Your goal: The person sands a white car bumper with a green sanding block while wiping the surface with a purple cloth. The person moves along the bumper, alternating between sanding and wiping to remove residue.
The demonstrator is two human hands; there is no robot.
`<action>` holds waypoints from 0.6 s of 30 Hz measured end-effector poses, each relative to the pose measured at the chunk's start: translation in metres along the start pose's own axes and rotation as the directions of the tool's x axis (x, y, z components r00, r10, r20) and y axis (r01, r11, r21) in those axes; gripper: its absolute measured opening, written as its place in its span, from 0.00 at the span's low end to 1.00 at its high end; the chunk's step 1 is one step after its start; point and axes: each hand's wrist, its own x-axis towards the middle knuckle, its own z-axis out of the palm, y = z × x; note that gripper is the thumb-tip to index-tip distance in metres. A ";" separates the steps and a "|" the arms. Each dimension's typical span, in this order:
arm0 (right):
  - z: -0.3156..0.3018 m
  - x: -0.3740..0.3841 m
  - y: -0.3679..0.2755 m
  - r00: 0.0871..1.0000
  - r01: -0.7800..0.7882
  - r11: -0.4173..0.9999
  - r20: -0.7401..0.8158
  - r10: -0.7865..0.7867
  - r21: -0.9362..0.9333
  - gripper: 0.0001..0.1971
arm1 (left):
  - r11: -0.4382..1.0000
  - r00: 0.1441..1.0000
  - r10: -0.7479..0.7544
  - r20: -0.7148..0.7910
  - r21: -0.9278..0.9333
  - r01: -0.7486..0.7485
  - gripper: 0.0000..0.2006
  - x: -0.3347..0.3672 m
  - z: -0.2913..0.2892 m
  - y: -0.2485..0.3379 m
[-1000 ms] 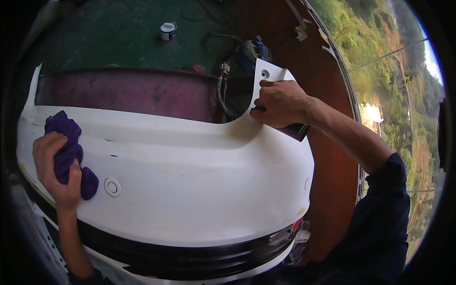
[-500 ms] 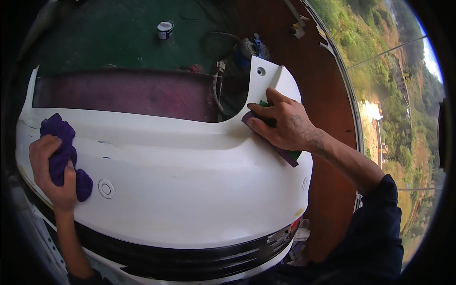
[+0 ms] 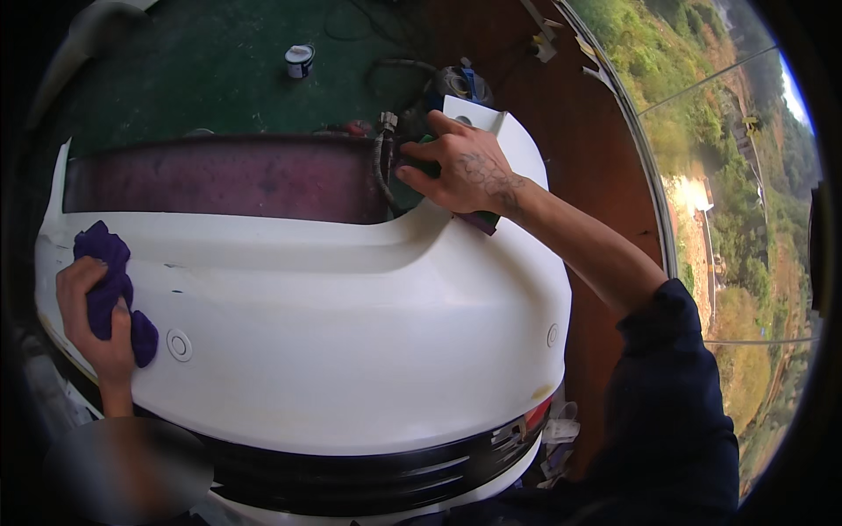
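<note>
Two hands, one bumper (image 3: 351, 351) (white).

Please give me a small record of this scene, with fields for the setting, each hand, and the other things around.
setting: a white car bumper lies across the view, above a green floor
left hand: left hand grips a purple cloth against the bumper's left end
right hand: right hand presses a dark pad with a green layer at the bumper's upper right edge
near left hand: a round sensor button in the bumper
other things: a small white-lidded tin on the floor; cables behind the bumper
</note>
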 end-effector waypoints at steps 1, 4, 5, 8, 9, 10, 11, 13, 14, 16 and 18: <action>0.002 0.001 -0.002 0.999 0.036 0.999 -0.034 -0.036 -0.004 0.20 | 1.000 1.000 -0.013 0.004 0.004 0.013 0.22 -0.002 -0.002 -0.005; -0.007 -0.033 0.000 0.985 0.167 0.986 -0.035 -0.167 -0.025 0.20 | 0.999 0.999 -0.032 0.004 0.020 0.032 0.21 -0.009 -0.010 -0.005; -0.009 -0.039 0.001 0.989 0.147 0.989 -0.016 -0.148 -0.020 0.20 | 0.999 1.000 -0.028 0.004 0.018 0.028 0.21 -0.008 -0.011 -0.001; 0.006 -0.013 -0.004 0.996 0.071 0.997 -0.046 -0.071 -0.001 0.20 | 0.999 0.999 -0.035 -0.001 0.007 0.035 0.22 -0.009 -0.008 -0.002; 0.012 0.005 -0.004 0.996 0.040 0.999 -0.078 -0.040 0.002 0.20 | 0.999 0.999 -0.038 -0.011 -0.008 0.038 0.22 -0.007 -0.006 -0.002; 0.015 0.018 -0.004 0.995 0.024 1.000 -0.100 -0.023 0.006 0.21 | 0.999 0.999 -0.038 -0.019 -0.023 0.037 0.23 -0.003 -0.004 -0.001; 0.016 0.026 -0.003 0.993 0.007 1.000 -0.120 -0.006 0.010 0.22 | 0.999 0.999 -0.051 -0.015 0.019 0.051 0.25 0.004 -0.002 0.006; 0.021 0.019 0.011 0.958 -0.035 0.996 -0.282 0.055 0.076 0.28 | 0.997 0.998 -0.067 0.013 -0.038 0.068 0.27 0.012 0.001 0.009; 0.015 0.012 0.017 0.927 -0.096 0.976 -0.339 0.160 0.198 0.28 | 0.995 0.997 -0.072 0.010 -0.067 0.072 0.27 0.010 0.001 0.006; -0.006 -0.025 0.037 0.826 -0.188 0.878 -0.413 0.384 0.440 0.29 | 0.993 0.995 -0.096 0.021 -0.072 0.097 0.28 0.007 0.000 0.004; -0.029 -0.091 0.064 0.734 -0.209 0.740 -0.398 0.551 0.640 0.30 | 0.995 0.997 -0.082 0.011 -0.058 0.083 0.27 0.006 -0.003 0.006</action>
